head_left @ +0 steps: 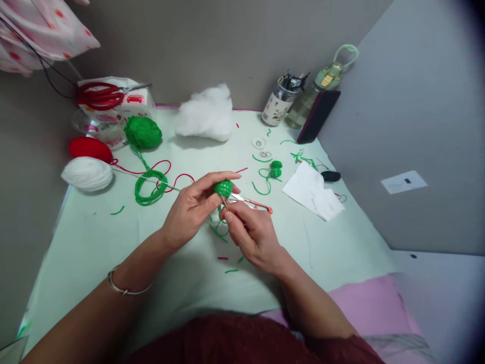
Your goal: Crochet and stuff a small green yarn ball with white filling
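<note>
A small green crocheted piece [223, 188] is pinched between the thumb and fingers of my left hand [193, 205]. My right hand [252, 230] grips a thin metal tool [224, 203], likely a crochet hook or needle, whose tip meets the lower edge of the piece. Most of the tool is hidden in my fingers. Green yarn [220, 230] hangs in loops below the piece. Just behind my right hand lie small scissors with orange handles [261, 206]. Two small green crocheted pieces [276, 170] with yarn tails rest beyond them.
At the left are red [91, 149], white [87, 174] and green [143, 132] yarn balls, with red-handled scissors [100, 96] above. White stuffing [205, 114] sits at the back. A pen cup [276, 107], bottle [303, 106], leaning phone [318, 117] and white paper [312, 191] stand or lie right.
</note>
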`<state>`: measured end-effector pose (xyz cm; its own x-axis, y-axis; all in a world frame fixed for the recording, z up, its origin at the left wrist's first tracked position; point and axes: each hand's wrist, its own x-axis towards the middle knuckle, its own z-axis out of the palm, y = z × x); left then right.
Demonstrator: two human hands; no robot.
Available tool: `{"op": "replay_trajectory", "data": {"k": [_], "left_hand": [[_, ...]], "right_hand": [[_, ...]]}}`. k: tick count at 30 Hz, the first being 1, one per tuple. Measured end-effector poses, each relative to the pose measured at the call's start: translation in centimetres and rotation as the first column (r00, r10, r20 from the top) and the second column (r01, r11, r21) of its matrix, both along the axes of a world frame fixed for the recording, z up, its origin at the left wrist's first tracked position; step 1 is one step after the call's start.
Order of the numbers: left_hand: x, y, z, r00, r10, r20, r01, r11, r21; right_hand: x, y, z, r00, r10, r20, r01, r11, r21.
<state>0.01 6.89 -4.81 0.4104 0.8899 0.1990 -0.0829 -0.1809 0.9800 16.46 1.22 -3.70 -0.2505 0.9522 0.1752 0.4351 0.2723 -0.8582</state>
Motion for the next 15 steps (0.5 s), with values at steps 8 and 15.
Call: {"op": "replay_trajectory", "data": {"k": [8, 15], "left_hand": [[-0.1, 0.5, -0.9, 0.926, 0.333, -0.177, -0.25, 0.893, 0.375], [-1.1, 1.8, -1.1, 0.951, 0.307, 0.035, -0.308, 0.951, 0.009]], "right_hand": [[0.8, 1.7, -0.1, 0.655, -0.12, -0.746, -0.503, 0.668, -0.549], [0.7, 1.3, -0.3, 0.721, -0.079, -0.688, -0.333, 0.832, -0.443]]}}
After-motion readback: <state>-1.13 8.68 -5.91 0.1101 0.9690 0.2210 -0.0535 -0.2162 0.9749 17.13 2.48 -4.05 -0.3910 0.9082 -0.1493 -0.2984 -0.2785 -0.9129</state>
